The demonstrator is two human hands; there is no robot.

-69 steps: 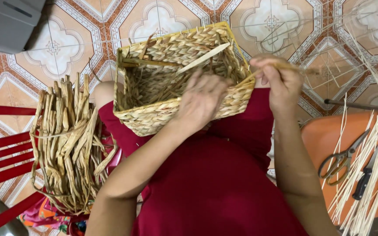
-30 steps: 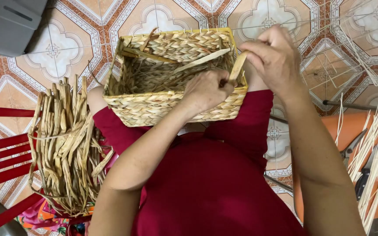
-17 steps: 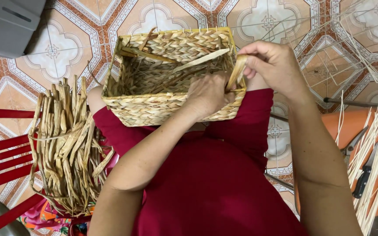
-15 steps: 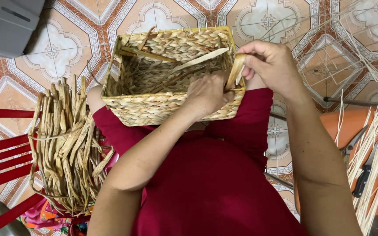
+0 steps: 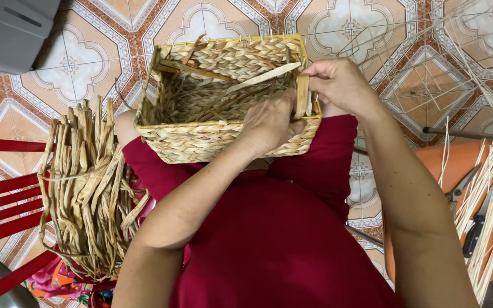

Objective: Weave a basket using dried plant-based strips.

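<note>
A flat tan fibre strip (image 5: 302, 96) stands upright at the near right corner of the woven basket (image 5: 201, 142), pinched near its top between the thumb and fingertips of the right hand (image 5: 340, 85), so the strip runs down from those fingers and lies against the basket's rim. The left hand (image 5: 269, 122) rests on that same corner just left of the strip, its fingers curled over the rim and pressing the near wall, with the thumb side close against the strip's lower part. The basket is rectangular, braided from pale dried fibre, and sits on the person's knees over a red garment (image 5: 275, 228); a second loose strip (image 5: 261, 78) lies slantwise across its open inside. Left of the basket, a thick bundle of dried fibre strips (image 5: 87, 188) rests on a red slatted chair (image 5: 1, 199). Right of the basket, thin pale reeds (image 5: 489, 188) fan over an orange stool (image 5: 457, 165) that carries a pair of scissors (image 5: 457, 185). Beneath everything lies a patterned tile floor (image 5: 109, 34), with a grey box (image 5: 7, 31) beyond the basket's far left corner.
</note>
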